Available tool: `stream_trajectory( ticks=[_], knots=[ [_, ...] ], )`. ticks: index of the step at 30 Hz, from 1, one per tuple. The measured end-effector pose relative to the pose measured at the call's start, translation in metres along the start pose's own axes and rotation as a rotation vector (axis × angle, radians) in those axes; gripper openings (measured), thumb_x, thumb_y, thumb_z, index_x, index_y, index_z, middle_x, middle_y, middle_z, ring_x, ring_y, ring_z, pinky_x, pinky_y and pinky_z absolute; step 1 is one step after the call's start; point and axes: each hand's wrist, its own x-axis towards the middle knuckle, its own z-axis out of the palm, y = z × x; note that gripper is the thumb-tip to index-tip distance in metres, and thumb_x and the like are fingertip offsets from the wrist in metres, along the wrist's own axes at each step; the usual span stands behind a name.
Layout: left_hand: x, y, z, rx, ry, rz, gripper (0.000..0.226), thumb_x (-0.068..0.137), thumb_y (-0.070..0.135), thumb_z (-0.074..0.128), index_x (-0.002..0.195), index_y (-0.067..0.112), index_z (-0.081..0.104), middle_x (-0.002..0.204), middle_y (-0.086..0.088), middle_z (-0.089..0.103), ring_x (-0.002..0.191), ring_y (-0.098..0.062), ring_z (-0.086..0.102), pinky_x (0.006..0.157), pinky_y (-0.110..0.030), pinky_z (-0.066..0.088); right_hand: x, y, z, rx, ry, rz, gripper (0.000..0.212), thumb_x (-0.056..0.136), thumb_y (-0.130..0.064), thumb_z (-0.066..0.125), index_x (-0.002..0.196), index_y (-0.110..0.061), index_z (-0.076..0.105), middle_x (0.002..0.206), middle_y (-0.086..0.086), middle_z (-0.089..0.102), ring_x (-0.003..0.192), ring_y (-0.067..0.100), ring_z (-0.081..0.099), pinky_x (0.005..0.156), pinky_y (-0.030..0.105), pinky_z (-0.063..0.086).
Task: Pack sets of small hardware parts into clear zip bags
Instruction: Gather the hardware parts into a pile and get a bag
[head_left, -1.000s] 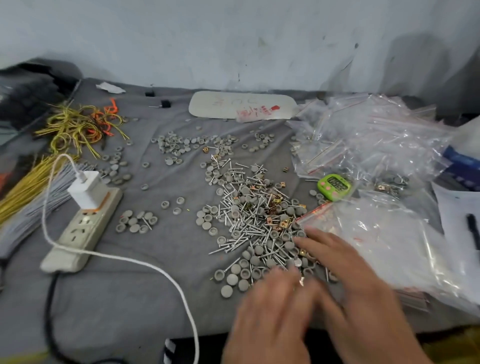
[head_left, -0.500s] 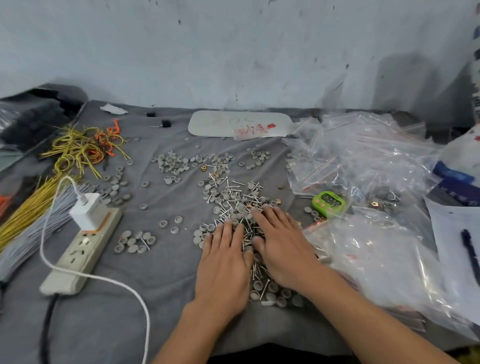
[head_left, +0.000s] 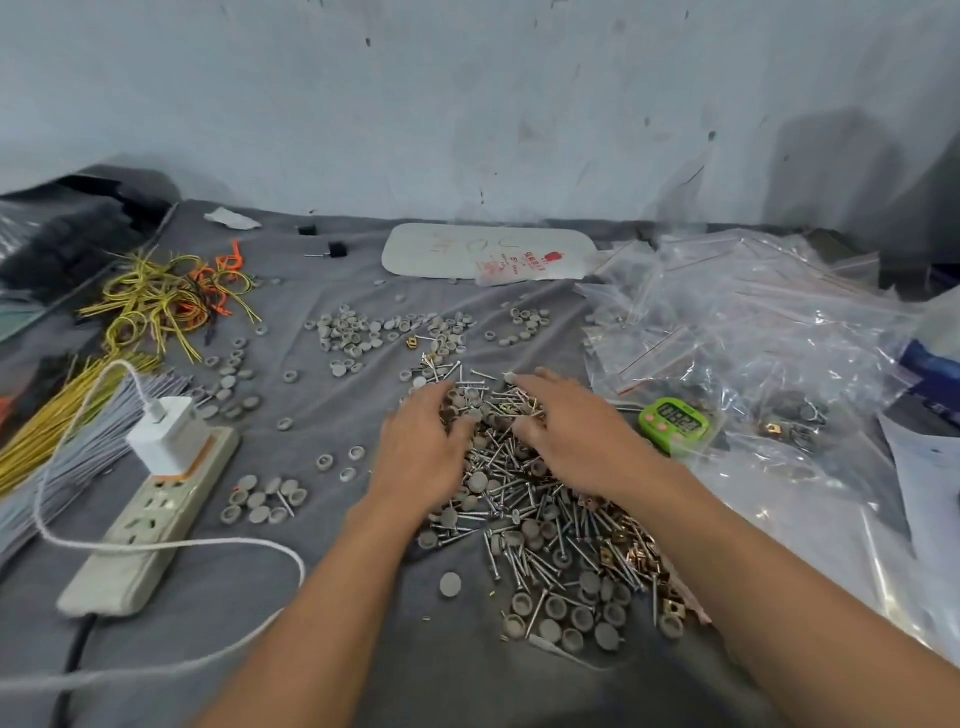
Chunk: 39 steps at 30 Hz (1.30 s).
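The far part of the pile of screws and caps (head_left: 550, 530) is hidden under both palms, so whether any piece is caught beneath them cannot be told. Both forearms are cut off by the near edge. The contents of the clear zip bags (head_left: 753, 322), heaped on the right, are mostly blurred by glare; a few dark and brass parts show through.

The pile lies mid-table on the grey cloth (head_left: 363, 649) and stretches from far-left to near-right. Its screws point every way, while the round grey caps lie flat, some hollow side up. Loose caps are scattered to the far left.

The left hand (head_left: 421, 452) lies palm down on the pile's left edge, fingers together and lightly bent at the tips, gripping nothing visible. The right hand (head_left: 576, 436) lies palm down beside it, fingers straight and angled far-left, also holding nothing visible. A green timer (head_left: 675, 423) sits just right of that hand.
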Motion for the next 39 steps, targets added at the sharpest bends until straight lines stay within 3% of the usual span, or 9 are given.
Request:
stream_trajectory(
  ticks=[4,7,11,18,21,26,30,36,39],
  knots=[
    [-0.045,-0.026,-0.03,0.004,0.103,0.04,0.05,0.093,0.04,0.065,0.14,0.04,0.049,0.142,0.011,0.058,0.128,-0.014,0.055,0.102,-0.035,0.042,-0.091,-0.009,0.01,-0.035,-0.191,-0.093,0.093,0.081,-0.082,0.045,0.153,-0.06,-0.01,0.167,-0.019,-0.013,0.153,0.008,-0.014,0.114,0.034,-0.017],
    [-0.088,-0.047,-0.038,0.074,-0.01,0.045,0.062,0.094,0.051,0.058,0.151,0.037,0.04,0.153,0.011,0.047,0.14,-0.012,0.043,0.114,-0.034,0.034,-0.122,-0.013,0.039,-0.194,-0.198,-0.126,0.088,0.083,-0.083,0.029,0.153,-0.057,-0.019,0.165,-0.016,-0.027,0.152,0.01,-0.029,0.121,0.032,-0.018],
    [-0.107,-0.055,-0.029,0.341,-0.101,0.041,0.08,0.095,0.069,0.027,0.165,0.032,0.012,0.173,0.008,0.009,0.159,-0.011,0.002,0.128,-0.032,-0.002,-0.093,-0.008,0.05,-0.248,-0.087,-0.035,0.074,0.1,-0.068,0.029,0.161,-0.044,-0.006,0.171,-0.008,-0.015,0.157,0.018,-0.02,0.127,0.04,-0.011],
    [-0.113,-0.052,-0.024,0.396,-0.079,0.098,0.081,0.095,0.071,0.02,0.164,0.037,-0.006,0.172,0.013,-0.003,0.151,0.002,-0.014,0.123,-0.028,-0.015,-0.004,0.002,0.056,-0.262,-0.06,0.009,0.066,0.106,-0.056,0.034,0.162,-0.039,0.006,0.173,0.003,0.005,0.159,0.027,-0.003,0.126,0.049,-0.003],
    [-0.115,-0.049,-0.024,0.367,-0.083,0.174,0.076,0.096,0.065,0.026,0.163,0.042,0.0,0.171,0.016,0.0,0.151,0.005,-0.012,0.121,-0.024,-0.018,0.027,0.002,0.053,-0.242,-0.044,0.04,0.06,0.107,-0.047,0.038,0.161,-0.036,0.015,0.171,0.006,0.015,0.158,0.032,0.01,0.126,0.052,0.005],
    [-0.107,-0.033,-0.029,0.273,-0.149,0.272,0.075,0.085,0.068,0.036,0.156,0.046,0.03,0.166,0.025,0.019,0.152,0.002,0.01,0.121,-0.017,-0.002,0.06,-0.016,0.031,-0.116,-0.119,0.091,0.061,0.104,-0.043,0.047,0.161,-0.032,0.026,0.171,0.007,0.017,0.156,0.031,0.018,0.126,0.052,0.016],
    [-0.077,-0.023,-0.014,0.365,-0.236,0.303,0.07,0.103,0.061,0.034,0.164,0.039,0.007,0.172,0.01,-0.003,0.159,-0.012,-0.005,0.128,-0.035,-0.003,0.032,-0.022,0.002,-0.046,-0.056,0.042,0.061,0.099,-0.03,0.059,0.156,-0.032,0.039,0.167,0.003,0.03,0.148,0.024,0.039,0.122,0.039,0.027],
    [-0.01,-0.018,0.011,0.436,-0.231,0.232,0.06,0.109,0.045,0.033,0.164,0.032,0.012,0.174,-0.003,0.0,0.16,-0.024,-0.001,0.128,-0.044,0.003,-0.073,0.003,0.005,-0.262,-0.202,0.04,0.085,0.092,-0.055,0.053,0.162,-0.038,0.008,0.172,0.0,0.008,0.159,0.024,0.008,0.126,0.043,0.004],
    [0.02,-0.01,0.018,0.425,-0.198,0.191,0.056,0.111,0.04,0.03,0.164,0.027,0.017,0.173,-0.008,0.008,0.159,-0.026,0.005,0.128,-0.045,0.008,-0.092,0.023,0.017,-0.324,-0.209,0.054,0.077,0.099,-0.055,0.039,0.163,-0.036,0.0,0.173,0.002,0.005,0.159,0.023,0.002,0.126,0.043,0.001]
  ],
)
